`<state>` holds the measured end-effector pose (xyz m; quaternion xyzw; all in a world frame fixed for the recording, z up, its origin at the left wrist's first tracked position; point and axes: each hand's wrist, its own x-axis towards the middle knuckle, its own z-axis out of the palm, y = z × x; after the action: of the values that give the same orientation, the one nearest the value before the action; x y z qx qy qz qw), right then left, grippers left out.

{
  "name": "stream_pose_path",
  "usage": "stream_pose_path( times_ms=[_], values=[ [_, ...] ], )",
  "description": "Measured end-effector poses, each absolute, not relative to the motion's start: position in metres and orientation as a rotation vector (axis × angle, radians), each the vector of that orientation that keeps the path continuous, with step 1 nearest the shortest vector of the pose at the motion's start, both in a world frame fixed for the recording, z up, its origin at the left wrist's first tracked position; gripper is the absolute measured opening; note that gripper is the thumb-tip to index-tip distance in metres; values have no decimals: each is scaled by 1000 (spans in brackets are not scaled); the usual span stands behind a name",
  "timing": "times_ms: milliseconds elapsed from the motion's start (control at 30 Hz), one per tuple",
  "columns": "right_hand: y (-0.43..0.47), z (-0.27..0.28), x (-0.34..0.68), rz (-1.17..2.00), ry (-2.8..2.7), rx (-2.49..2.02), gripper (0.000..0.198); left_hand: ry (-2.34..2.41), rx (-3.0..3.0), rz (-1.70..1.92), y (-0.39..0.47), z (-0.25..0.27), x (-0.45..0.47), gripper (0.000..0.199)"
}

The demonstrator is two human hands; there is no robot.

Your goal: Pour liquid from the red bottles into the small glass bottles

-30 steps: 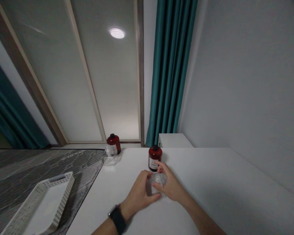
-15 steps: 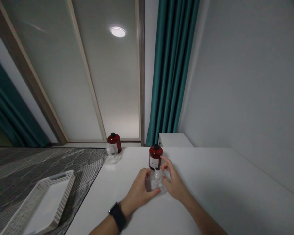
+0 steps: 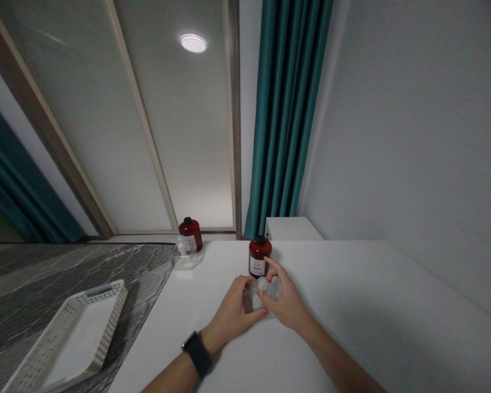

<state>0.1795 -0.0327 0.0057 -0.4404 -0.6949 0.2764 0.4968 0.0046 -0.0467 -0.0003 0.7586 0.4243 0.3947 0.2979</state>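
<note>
A small clear container (image 3: 253,301) with a round, pale knob (image 3: 262,283) sits on the white table in front of a dark red bottle (image 3: 258,256). My left hand (image 3: 232,312), with a dark watch on its wrist, curls round the container's left side, thumb along the front. From the right, my right hand (image 3: 285,301) closes about the knob and the container's right side. Its thumb lies in front, its index finger stretches up close to the bottle. The fingers partly hide the container, so its exact kind is unclear.
A second red bottle (image 3: 191,236) stands at the table's far left corner, with another clear container (image 3: 187,259) before it. A white perforated basket (image 3: 76,333) rests left of the white table (image 3: 331,349). Behind are a low white cabinet (image 3: 292,228) and a teal curtain (image 3: 288,120).
My right hand has shifted slightly left, its thumb now across the front of the knob. The thin piece that stuck up by the knob no longer shows. The left hand still surrounds the container.
</note>
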Motion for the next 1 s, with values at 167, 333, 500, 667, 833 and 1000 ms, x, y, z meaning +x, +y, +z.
stream_pose_path(
  times_ms=[167, 333, 500, 667, 833, 1000],
  values=[
    [-37, 6, 181, 781, -1718, -983, 81, 1121, 1995, 1070, -47, 2, 5, 45],
    [-37, 6, 178, 744, -1701, -1038, 81, 1110, 2037, 1070, -47, 0, 5, 48],
    [-33, 3, 176, 732, -1646, -1106, 77, 1111, 2028, 1080, -46, -2, 4, 51],
    [-35, 4, 181, 778, -1696, -946, 80, 1131, 2007, 1082, -47, 1, 5, 44],
    [-37, 6, 181, 736, -1719, -1002, 78, 1137, 2022, 1072, -48, 3, 6, 40],
    [-37, 4, 179, 740, -1704, -1056, 73, 1114, 2041, 1086, -47, 0, 5, 45]
  ],
)
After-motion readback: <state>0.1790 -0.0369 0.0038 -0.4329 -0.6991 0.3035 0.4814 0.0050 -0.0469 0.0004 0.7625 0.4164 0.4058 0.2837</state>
